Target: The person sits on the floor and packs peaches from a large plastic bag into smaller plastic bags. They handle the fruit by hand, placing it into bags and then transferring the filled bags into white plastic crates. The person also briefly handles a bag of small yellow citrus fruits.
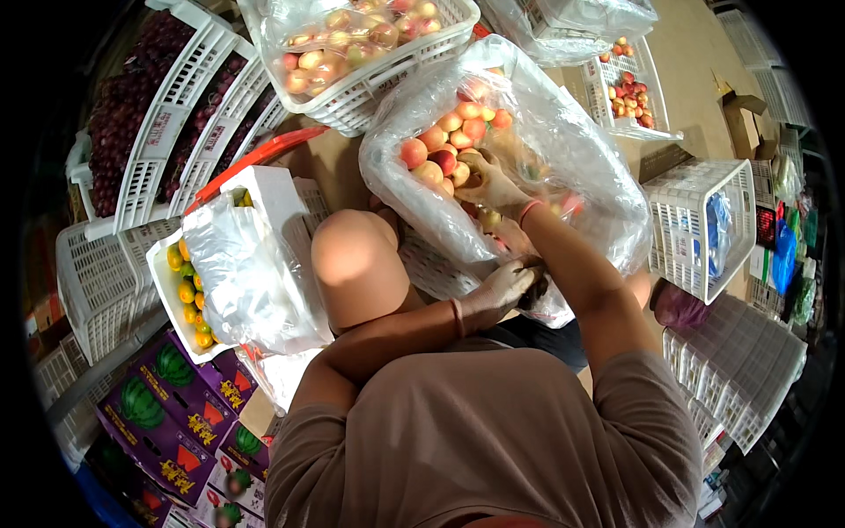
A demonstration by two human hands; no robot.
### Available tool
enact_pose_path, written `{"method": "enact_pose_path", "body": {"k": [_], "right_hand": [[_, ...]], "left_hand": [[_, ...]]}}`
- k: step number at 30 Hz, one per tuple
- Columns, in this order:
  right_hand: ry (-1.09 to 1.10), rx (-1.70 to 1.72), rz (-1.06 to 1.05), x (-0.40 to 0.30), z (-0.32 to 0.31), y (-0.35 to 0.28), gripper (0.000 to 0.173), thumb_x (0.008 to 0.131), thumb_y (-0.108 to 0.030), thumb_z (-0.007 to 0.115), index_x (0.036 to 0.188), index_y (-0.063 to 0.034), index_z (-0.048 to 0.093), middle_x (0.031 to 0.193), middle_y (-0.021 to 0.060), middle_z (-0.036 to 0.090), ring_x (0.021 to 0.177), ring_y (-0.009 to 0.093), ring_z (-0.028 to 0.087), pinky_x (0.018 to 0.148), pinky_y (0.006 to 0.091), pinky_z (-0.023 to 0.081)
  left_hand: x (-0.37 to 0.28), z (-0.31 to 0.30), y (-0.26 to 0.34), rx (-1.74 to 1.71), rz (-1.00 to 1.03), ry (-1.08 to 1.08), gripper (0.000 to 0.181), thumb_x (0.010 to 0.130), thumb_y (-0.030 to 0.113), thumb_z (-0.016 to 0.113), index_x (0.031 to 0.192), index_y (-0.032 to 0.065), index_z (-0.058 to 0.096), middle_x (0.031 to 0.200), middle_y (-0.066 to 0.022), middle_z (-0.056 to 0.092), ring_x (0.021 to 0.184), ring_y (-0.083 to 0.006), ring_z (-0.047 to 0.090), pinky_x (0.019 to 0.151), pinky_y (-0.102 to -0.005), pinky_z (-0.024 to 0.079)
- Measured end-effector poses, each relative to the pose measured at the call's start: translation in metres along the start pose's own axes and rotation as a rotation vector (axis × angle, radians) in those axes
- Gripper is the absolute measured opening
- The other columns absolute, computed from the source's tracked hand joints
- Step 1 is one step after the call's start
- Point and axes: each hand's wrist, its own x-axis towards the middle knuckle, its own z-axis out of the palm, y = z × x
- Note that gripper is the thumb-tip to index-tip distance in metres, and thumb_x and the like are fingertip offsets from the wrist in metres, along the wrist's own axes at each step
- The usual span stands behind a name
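Note:
A white plastic crate (432, 264) lined with a clear plastic bag (561, 138) tilts before me between my knees. Red and yellow nectarines (470, 125) are heaped inside. My right hand (492, 185), in a pale thin glove, reaches in, its thumb and fingers around a yellowish nectarine (461, 173). Across the crate's near end lies my left hand (505, 290), also gloved, with fingers curled beside the folds of the bag. Something dark shows by its fingertips; what it holds is hidden.
Another lined crate of nectarines (370, 46) stands ahead. Left are crates of grapes (142, 99), a foam box of small orange fruit (188, 290) and watermelon cartons (171, 409). An upright crate (686, 224) and stacked crates (733, 363) stand right; a smaller fruit crate (630, 86) lies beyond.

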Motion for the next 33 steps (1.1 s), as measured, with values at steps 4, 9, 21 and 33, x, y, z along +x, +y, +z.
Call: {"method": "enact_pose_path", "body": {"k": [4,9,21,33], "right_hand": [[-0.149,0.087,0.160,0.008,-0.021,-0.012,0.066,0.074,-0.026,0.084,0.130,-0.0106,0.054,0.130,0.0159,0.054,0.133,0.031,0.035,0.109,0.0411,0.037],[-0.132,0.153,0.098,-0.004,-0.024,0.007,0.068,0.075,-0.029,0.083,0.133,-0.0120,0.053,0.131,0.0148,0.055,0.133,0.034,0.035,0.110,0.0432,0.036],[0.052,0.050,0.068,-0.012,-0.006,-0.002,0.071,0.073,-0.029,0.085,0.135,-0.0127,0.053,0.133,0.0241,0.047,0.126,0.039,0.041,0.109,0.0436,0.038],[0.396,-0.278,0.017,-0.076,-0.092,-0.091,0.063,0.072,-0.027,0.084,0.128,-0.0150,0.057,0.120,0.0240,0.046,0.109,0.042,0.054,0.098,0.0404,0.048]], "left_hand": [[0.006,-0.009,-0.012,-0.197,-0.008,-0.014,0.034,0.104,0.016,0.043,0.133,-0.0015,0.048,0.118,-0.0057,0.058,0.108,-0.0124,0.056,0.094,-0.0279,0.047],[-0.003,0.000,0.011,0.017,-0.032,0.009,0.032,0.104,0.017,0.043,0.130,-0.0004,0.051,0.113,-0.0035,0.058,0.102,-0.0110,0.055,0.092,-0.0273,0.046],[-0.002,0.004,0.008,-0.050,0.034,-0.005,0.027,0.104,0.024,0.044,0.119,0.0053,0.056,0.100,0.0009,0.058,0.088,-0.0078,0.054,0.078,-0.0241,0.046],[-0.014,0.002,0.023,0.008,0.073,0.156,0.019,0.101,0.028,0.051,0.101,0.0099,0.058,0.082,0.0021,0.055,0.064,-0.0059,0.051,0.058,-0.0197,0.042]]}}
